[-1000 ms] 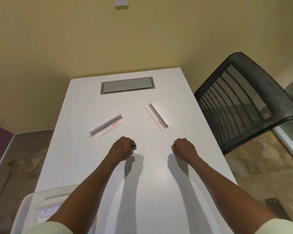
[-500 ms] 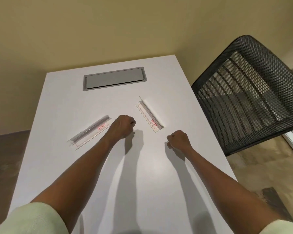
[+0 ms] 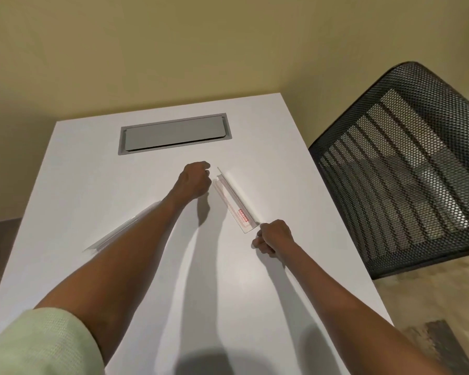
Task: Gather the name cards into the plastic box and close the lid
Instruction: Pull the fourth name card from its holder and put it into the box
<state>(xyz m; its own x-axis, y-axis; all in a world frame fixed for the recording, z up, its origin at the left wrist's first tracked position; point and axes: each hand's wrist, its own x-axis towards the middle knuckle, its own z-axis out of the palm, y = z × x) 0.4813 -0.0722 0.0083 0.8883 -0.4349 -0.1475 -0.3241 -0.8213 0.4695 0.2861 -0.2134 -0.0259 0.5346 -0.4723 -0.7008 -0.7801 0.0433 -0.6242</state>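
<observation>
Both hands are curled into fists and hold nothing. The left hand point(image 3: 195, 182) and right hand point(image 3: 272, 237) sit at either end of one name card point(image 3: 234, 201) on the white surface point(image 3: 79, 169). A second name card point(image 3: 114, 234) lies partly under the left arm.

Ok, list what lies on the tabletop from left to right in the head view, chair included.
Left name card → left hand → right name card → right hand → mesh chair.

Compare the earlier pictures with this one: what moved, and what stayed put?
The left hand reached forward to the far end of the right name card; the right hand moved up to its near end. Neither visibly grips it. Both cards stayed put on the table.
</observation>
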